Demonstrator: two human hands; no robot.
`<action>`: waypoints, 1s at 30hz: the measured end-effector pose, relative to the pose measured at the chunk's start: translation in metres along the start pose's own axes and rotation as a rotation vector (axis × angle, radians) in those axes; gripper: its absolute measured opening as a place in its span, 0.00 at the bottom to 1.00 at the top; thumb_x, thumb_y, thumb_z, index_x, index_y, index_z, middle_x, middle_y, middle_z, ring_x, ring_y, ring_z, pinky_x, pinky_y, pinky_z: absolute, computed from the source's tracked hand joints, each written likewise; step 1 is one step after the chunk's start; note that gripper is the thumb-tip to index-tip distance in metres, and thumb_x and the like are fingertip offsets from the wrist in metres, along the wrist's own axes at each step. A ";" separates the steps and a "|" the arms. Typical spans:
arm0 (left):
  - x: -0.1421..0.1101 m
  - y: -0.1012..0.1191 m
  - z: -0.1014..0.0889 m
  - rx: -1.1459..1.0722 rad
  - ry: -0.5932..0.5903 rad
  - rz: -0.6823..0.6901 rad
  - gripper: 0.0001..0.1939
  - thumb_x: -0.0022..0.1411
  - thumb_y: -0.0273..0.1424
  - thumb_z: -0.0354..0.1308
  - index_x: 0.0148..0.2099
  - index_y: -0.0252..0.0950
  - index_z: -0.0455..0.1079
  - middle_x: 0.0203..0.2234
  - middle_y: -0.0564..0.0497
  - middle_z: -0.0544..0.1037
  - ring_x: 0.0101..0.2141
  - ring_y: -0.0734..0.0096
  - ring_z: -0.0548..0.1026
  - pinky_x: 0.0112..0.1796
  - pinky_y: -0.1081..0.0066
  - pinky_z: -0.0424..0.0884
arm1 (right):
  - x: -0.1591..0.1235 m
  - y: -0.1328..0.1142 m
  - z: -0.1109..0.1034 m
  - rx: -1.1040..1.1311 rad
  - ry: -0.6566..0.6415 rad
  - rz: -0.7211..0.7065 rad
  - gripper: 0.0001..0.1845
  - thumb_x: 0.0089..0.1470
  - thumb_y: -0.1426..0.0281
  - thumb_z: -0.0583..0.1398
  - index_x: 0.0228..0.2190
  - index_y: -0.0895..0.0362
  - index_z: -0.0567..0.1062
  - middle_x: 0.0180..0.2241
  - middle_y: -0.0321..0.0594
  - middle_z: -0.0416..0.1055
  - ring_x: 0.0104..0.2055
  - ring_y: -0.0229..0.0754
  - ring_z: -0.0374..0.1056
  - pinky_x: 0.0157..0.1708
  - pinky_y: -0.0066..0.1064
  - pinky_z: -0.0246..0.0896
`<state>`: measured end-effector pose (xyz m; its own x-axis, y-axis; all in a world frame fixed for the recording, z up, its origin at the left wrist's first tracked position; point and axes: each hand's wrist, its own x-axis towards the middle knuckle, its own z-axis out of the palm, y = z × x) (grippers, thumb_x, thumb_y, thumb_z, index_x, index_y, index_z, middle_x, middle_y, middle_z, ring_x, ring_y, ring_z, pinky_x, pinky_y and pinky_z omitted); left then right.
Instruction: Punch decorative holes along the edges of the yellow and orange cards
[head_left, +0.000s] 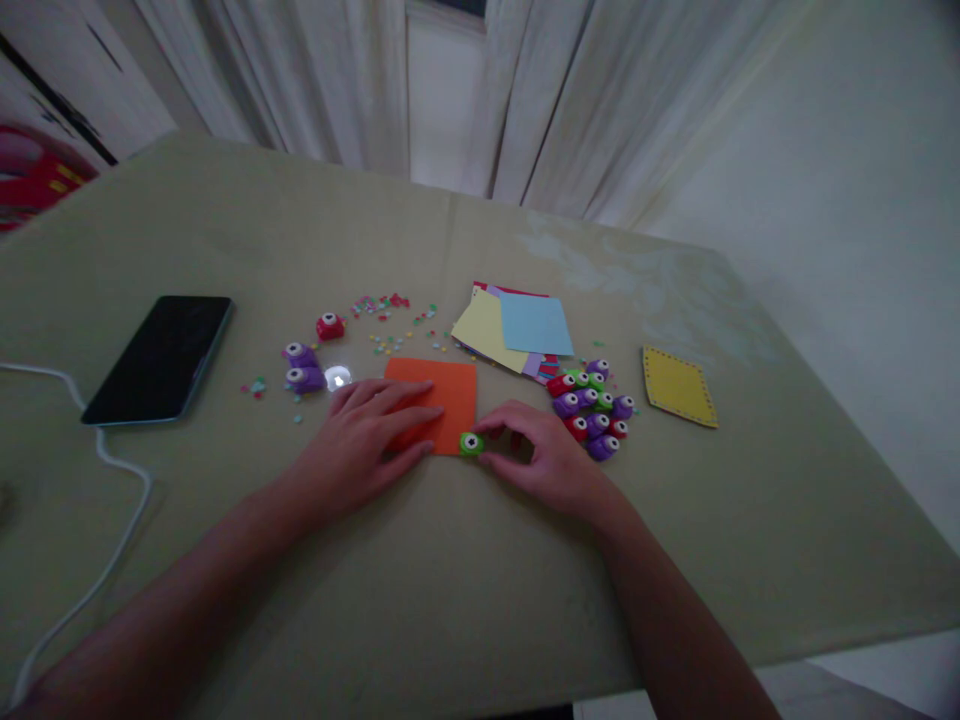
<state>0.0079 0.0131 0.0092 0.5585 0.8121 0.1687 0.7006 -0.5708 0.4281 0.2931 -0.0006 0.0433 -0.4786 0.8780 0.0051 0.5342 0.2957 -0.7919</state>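
Note:
An orange paper square (444,395) lies on the table in front of me. My left hand (367,432) rests flat on its left part, fingers stretched out. My right hand (541,458) pinches a small green paper punch (471,443) at the orange paper's near right corner. A cluster of several purple, red and green punches (592,408) sits just right of my right hand.
A stack of coloured papers (517,330) lies behind the orange square. A yellow punched paper (679,387) is at the right. Purple punches (301,366) and a red punch (329,325), confetti bits (390,322), a dark phone (160,357) and a white cable (112,470) lie at the left.

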 end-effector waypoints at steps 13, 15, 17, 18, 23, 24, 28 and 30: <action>0.000 0.001 -0.002 0.001 -0.018 -0.017 0.20 0.76 0.43 0.57 0.65 0.52 0.77 0.68 0.51 0.73 0.63 0.48 0.69 0.62 0.45 0.60 | 0.000 -0.002 -0.002 0.017 -0.024 0.039 0.12 0.62 0.70 0.69 0.48 0.54 0.82 0.46 0.43 0.80 0.45 0.45 0.75 0.47 0.35 0.68; 0.000 0.001 -0.002 -0.001 -0.022 -0.021 0.20 0.76 0.43 0.57 0.65 0.52 0.77 0.68 0.51 0.73 0.63 0.48 0.69 0.62 0.45 0.60 | 0.000 -0.002 -0.002 0.020 -0.025 0.040 0.12 0.62 0.70 0.69 0.48 0.54 0.82 0.46 0.43 0.81 0.45 0.45 0.75 0.47 0.36 0.69; 0.001 0.002 -0.002 -0.004 -0.024 -0.025 0.20 0.76 0.43 0.57 0.65 0.52 0.77 0.68 0.51 0.74 0.63 0.48 0.69 0.62 0.45 0.60 | 0.000 -0.002 -0.002 0.020 -0.022 0.035 0.12 0.62 0.70 0.69 0.48 0.54 0.82 0.46 0.43 0.81 0.45 0.45 0.75 0.47 0.36 0.68; 0.001 0.002 -0.002 -0.005 -0.021 -0.025 0.20 0.75 0.43 0.58 0.65 0.52 0.77 0.68 0.51 0.74 0.63 0.47 0.69 0.62 0.45 0.60 | 0.000 -0.002 -0.002 0.022 -0.020 0.031 0.12 0.62 0.70 0.69 0.48 0.54 0.82 0.46 0.43 0.81 0.45 0.45 0.75 0.48 0.36 0.68; 0.001 0.001 -0.001 -0.025 -0.008 -0.020 0.19 0.75 0.43 0.58 0.64 0.52 0.78 0.68 0.51 0.74 0.62 0.47 0.70 0.62 0.45 0.60 | -0.001 -0.002 -0.001 0.043 -0.012 0.031 0.13 0.62 0.70 0.69 0.48 0.54 0.82 0.47 0.43 0.81 0.47 0.45 0.75 0.48 0.36 0.68; 0.001 0.001 -0.001 -0.028 -0.006 -0.023 0.19 0.75 0.43 0.58 0.64 0.52 0.78 0.68 0.51 0.74 0.62 0.47 0.70 0.62 0.44 0.60 | -0.002 -0.001 -0.001 0.053 -0.004 0.046 0.14 0.61 0.69 0.70 0.49 0.54 0.82 0.47 0.43 0.81 0.46 0.45 0.75 0.46 0.35 0.68; 0.001 0.001 -0.001 -0.034 0.005 -0.032 0.19 0.75 0.44 0.58 0.64 0.53 0.77 0.69 0.51 0.73 0.63 0.47 0.69 0.62 0.43 0.60 | -0.002 0.000 0.000 0.181 0.046 0.169 0.17 0.60 0.62 0.71 0.48 0.56 0.81 0.43 0.43 0.80 0.39 0.42 0.73 0.38 0.32 0.66; 0.002 0.002 -0.002 -0.041 -0.004 -0.026 0.19 0.75 0.44 0.58 0.64 0.53 0.77 0.69 0.51 0.73 0.63 0.48 0.69 0.63 0.44 0.61 | 0.001 0.000 0.000 0.277 0.053 0.243 0.18 0.60 0.57 0.70 0.45 0.57 0.81 0.37 0.40 0.78 0.35 0.40 0.70 0.34 0.31 0.64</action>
<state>0.0096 0.0136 0.0121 0.5422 0.8260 0.1539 0.6961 -0.5442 0.4683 0.2927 0.0002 0.0434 -0.3200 0.9306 -0.1777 0.4157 -0.0306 -0.9090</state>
